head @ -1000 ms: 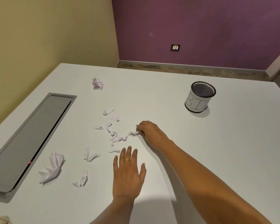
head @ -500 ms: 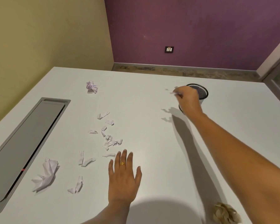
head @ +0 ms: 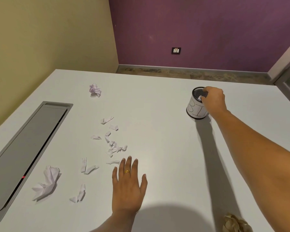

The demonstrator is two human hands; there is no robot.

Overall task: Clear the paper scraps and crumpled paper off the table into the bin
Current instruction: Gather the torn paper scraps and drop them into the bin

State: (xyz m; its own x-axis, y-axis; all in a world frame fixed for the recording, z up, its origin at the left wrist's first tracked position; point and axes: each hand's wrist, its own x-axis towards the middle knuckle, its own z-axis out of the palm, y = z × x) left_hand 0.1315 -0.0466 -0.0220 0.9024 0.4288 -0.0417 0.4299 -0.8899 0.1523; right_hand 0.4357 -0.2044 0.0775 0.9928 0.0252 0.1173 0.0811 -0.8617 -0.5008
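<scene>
At the far left we see a grey hatch (head: 23, 153) set into the white worktop (head: 166, 139). Just beside it lies 1 crumpled paper (head: 46, 183), with a second ball (head: 95, 90) farther back. Loose scraps (head: 113, 146) are scattered between them and our left hand (head: 128, 190), which rests flat with fingers spread. To the right, our right hand (head: 213, 99) pinches a white bit (head: 199, 97) at the mouth of the bin (head: 195, 108). A brown wad (head: 234, 223) sits at the near right edge.
</scene>
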